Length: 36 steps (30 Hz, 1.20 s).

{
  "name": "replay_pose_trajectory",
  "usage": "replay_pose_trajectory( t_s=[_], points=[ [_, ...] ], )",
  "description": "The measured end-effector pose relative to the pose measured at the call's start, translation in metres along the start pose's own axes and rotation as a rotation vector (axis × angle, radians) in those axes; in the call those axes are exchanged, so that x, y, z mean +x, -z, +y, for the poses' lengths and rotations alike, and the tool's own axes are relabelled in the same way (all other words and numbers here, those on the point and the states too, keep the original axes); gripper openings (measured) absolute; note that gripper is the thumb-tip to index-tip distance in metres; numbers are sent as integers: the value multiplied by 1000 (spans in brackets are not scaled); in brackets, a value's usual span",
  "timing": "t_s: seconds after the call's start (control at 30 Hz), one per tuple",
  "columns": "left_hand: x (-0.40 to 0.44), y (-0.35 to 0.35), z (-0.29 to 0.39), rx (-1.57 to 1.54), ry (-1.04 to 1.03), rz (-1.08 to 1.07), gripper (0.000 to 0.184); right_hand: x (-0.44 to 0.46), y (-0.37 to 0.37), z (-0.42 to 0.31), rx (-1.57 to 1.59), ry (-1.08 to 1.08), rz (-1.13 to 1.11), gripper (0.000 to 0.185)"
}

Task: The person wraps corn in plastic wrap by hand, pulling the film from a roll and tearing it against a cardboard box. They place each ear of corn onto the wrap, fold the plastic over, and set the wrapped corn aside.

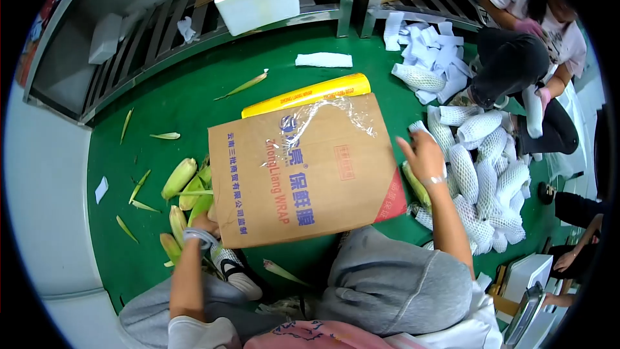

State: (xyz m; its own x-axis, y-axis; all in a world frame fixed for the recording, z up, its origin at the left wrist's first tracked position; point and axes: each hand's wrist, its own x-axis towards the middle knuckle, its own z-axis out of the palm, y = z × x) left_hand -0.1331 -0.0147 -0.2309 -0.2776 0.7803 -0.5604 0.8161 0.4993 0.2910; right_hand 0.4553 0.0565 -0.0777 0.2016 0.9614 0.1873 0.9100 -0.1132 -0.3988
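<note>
A cardboard box [303, 174] with blue and red print stands before me, clear film along its far edge. At its left edge is my left hand [205, 224], beside a pile of corn ears in green husks [179, 178]; the box and blur hide its fingers. My right hand [424, 159] is to the right of the box with thumb and fingers apart. Its fingertips are close to a white foam net sleeve [420, 128]; whether they touch it I cannot tell. Below this hand lies a corn ear [416, 184], partly hidden by the box.
A yellow roll [307, 95] lies behind the box. Many foam net sleeves [481, 178] are heaped at right, near a seated person [523, 58] holding one. A white foam box [257, 0] stands on the metal rack [174, 29]. Husk scraps dot the green floor [155, 97].
</note>
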Motion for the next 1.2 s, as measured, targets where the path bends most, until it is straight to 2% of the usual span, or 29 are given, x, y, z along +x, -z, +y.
replay_pose_trajectory(
  t_s=[0.07, 0.13, 0.2, 0.23, 0.27, 0.3, 0.33, 0.37, 0.4, 0.43, 0.5, 0.53, 0.57, 0.6, 0.67, 0.7, 0.73, 0.77, 0.8, 0.83, 0.9, 0.93, 0.97, 1.0, 1.03, 1.07, 1.13, 1.17, 1.2],
  points=[
    [62, 12, -73, -292, 167, -318, 57, 30, -1, -46, -218, -26, -227, 53],
    [-33, 110, 36, -364, 424, -600, 53, 48, -15, -63, -256, -45, -314, 58],
    [-74, 156, 50, -533, 403, -331, 55, 54, -23, -74, -311, 19, -431, 54],
    [-90, 175, 57, -716, 349, -314, 56, 60, -31, -69, -302, 13, -438, 54],
    [-98, 190, 61, -898, 294, -298, 57, 64, -43, -62, -147, -38, -465, 47],
    [-96, 199, 60, -958, 161, -263, 55, 63, -53, -56, 8, -92, -487, 40],
    [-92, 208, 62, -1020, 20, -228, 54, 60, -53, -56, 9, -98, -488, 40],
    [-94, 205, 87, -1005, -268, -61, 49, 58, -51, -56, 327, -192, -615, 32],
    [-91, 208, 109, -933, -401, 6, 50, 54, -49, -55, 644, -282, -732, 23],
    [-89, 205, 140, -814, -500, 167, 53, 47, -47, -55, 792, -324, -828, 17],
    [-98, 192, 218, -645, -727, 227, 59, 24, -50, -47, 1032, -258, -1093, 18],
    [-88, 173, 246, -669, -861, 248, 62, 8, -40, -53, 1148, -353, -1140, 18],
    [-85, 153, 276, -701, -923, 184, 65, -2, -33, -51, 1209, -391, -1120, 19],
    [-54, 126, 289, -504, -1076, 353, 71, -8, -27, -40, 1307, -384, -1074, 18],
    [-41, 89, 328, -181, -1076, 431, 72, -9, -10, -16, 1495, -377, -918, 14],
    [-31, 71, 339, -200, -1016, 352, 71, -7, 0, -2, 1583, -376, -807, 13],
    [-20, 57, 347, -214, -957, 269, 71, 1, 0, 23, 1677, -196, -746, 18],
    [-18, 53, 353, -110, -942, 305, 70, 12, 11, 20, 1747, -180, -606, 24],
    [-15, 50, 357, -101, -952, 294, 70, 24, 19, 12, 1666, -120, -450, 24],
    [-25, 54, 363, 20, -980, 307, 70, 40, 22, -1, 1555, -20, -389, 25],
    [-42, 56, 370, 178, -984, 297, 70, 64, 20, -57, 1357, 29, -434, 18],
    [-40, 55, 371, 180, -983, 301, 70, 73, -3, -75, 1041, 356, -365, 21],
    [-36, 52, 368, 116, -1089, 296, 69, 80, -23, -92, 719, 577, -299, 23],
    [-33, 51, 364, 53, -1191, 293, 68, 80, -55, -108, 817, 682, -301, 33],
    [-32, 51, 360, -146, -1326, 353, 57, 74, -64, -119, 343, 777, -128, 58],
    [-38, 51, 346, -136, -1311, 370, 57, 71, -64, -127, 178, 842, -46, 82],
    [-58, 47, 305, 29, -1169, 658, 43, 78, -57, -135, 8, 805, -219, 91],
    [-64, 40, 299, 45, -1276, 717, 27, 83, -62, -134, 23, 835, -165, 95],
    [-72, 30, 299, 140, -1231, 737, 33, 88, -67, -133, 27, 834, -176, 86]
  ],
)
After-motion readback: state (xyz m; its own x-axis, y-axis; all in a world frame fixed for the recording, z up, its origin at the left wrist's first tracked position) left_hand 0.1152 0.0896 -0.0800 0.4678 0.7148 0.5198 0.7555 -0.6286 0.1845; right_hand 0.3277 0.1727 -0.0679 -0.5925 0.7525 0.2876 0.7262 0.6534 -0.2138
